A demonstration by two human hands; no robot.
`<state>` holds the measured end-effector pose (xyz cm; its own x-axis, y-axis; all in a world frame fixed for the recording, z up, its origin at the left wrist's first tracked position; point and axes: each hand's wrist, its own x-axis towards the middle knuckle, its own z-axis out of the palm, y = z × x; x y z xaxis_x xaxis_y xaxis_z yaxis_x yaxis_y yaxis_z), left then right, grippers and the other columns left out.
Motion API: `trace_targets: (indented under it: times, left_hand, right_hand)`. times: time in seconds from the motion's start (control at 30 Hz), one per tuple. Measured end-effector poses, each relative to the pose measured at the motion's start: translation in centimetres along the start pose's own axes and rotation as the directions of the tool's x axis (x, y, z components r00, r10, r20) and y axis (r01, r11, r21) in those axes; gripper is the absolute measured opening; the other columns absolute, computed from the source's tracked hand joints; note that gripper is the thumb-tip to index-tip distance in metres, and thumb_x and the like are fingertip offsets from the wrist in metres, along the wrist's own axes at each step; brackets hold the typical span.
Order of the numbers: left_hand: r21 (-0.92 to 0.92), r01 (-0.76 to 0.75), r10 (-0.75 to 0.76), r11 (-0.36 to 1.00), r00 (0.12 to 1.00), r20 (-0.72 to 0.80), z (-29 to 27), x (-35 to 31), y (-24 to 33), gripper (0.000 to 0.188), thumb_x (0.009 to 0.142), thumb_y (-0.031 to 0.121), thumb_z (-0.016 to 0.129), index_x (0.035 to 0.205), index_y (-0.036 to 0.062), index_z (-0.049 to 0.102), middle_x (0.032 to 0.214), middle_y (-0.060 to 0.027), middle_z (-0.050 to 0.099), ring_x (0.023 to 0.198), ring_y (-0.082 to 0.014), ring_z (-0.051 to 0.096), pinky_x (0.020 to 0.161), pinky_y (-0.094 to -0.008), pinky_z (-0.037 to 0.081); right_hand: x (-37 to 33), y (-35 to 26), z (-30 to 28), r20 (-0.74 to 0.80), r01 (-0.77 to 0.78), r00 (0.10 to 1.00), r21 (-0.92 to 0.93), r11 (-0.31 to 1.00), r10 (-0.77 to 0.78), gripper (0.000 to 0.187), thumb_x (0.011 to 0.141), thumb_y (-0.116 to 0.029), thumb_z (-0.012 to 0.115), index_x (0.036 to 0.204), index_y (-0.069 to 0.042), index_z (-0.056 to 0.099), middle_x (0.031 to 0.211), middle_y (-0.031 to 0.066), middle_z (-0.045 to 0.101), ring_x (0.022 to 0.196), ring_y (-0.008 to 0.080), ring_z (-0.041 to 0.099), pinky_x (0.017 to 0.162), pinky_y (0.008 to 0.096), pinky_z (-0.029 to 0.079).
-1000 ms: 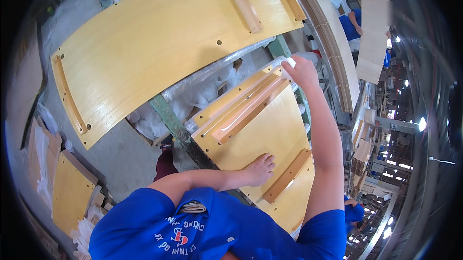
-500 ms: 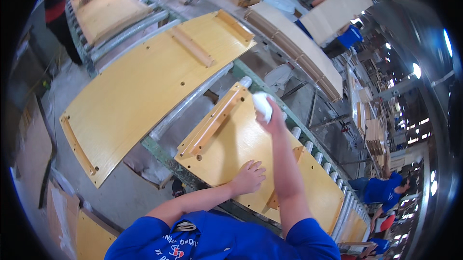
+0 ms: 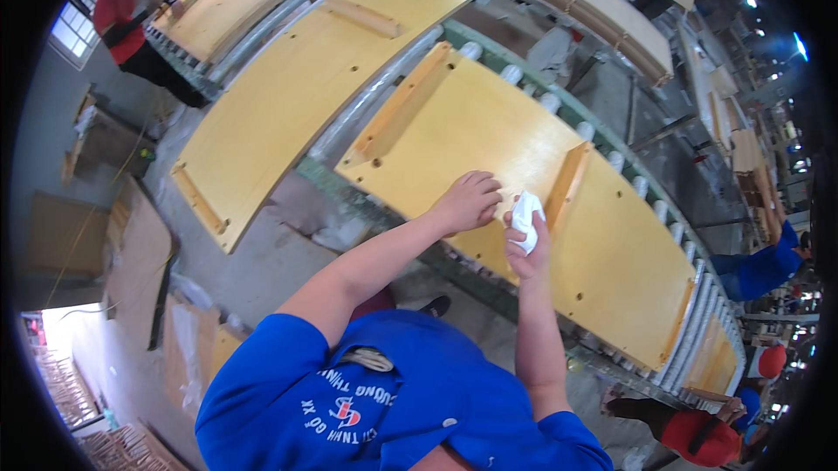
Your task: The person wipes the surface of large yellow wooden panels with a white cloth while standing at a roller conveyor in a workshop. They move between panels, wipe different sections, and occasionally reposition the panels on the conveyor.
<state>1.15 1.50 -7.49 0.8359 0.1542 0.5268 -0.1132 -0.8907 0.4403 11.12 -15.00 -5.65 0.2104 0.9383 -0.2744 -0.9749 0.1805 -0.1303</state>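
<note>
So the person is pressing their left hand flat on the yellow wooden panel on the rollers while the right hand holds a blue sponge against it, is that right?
Not quite: the right hand holds a crumpled white cloth, not a blue sponge. The rest stands: the left hand rests flat on the yellow wooden panel, which lies on the rollers. The head view shows it.

the right hand (image 3: pixel 526 248) with its white cloth (image 3: pixel 525 219) has come back from the panel's far cleat at upper centre to mid-frame. it now sits just beside the left hand (image 3: pixel 467 201) on the yellow wooden panel (image 3: pixel 489 135).
</note>
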Motion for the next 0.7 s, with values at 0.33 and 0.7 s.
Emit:
trace_targets:
  times: [0.33,0.7]
  left_hand:
    - [-0.130,0.311,-0.242,0.942,0.893,0.380,-10.6,-23.8,-1.9,0.018,0.078,0.013,0.060,0.094,0.0079,0.063,0.089,-0.0100,0.064,0.086,-0.0287,0.061,0.075,-0.0383,0.049]
    - [0.520,0.810,-0.848,0.272,-0.054,0.527,-22.1,-42.6,-7.0,0.032,0.081,0.028,0.056,0.104,0.0063,0.063,0.105,-0.0183,0.064,0.101,-0.0350,0.060,0.087,-0.0424,0.048]
  right_hand:
    - [6.9,9.7,3.0,-0.116,0.205,0.919,-0.676,0.708,-0.377,0.033,0.088,-0.026,0.062,0.111,-0.005,0.052,0.080,0.0061,0.059,0.056,0.0111,0.054,0.039,0.0212,0.036]
    - [15.3,18.8,5.5,0.251,0.277,0.830,-0.960,-0.023,-0.498,0.041,0.079,-0.029,0.073,0.105,0.000,0.058,0.090,0.0107,0.066,0.081,0.0176,0.064,0.073,0.0308,0.050]
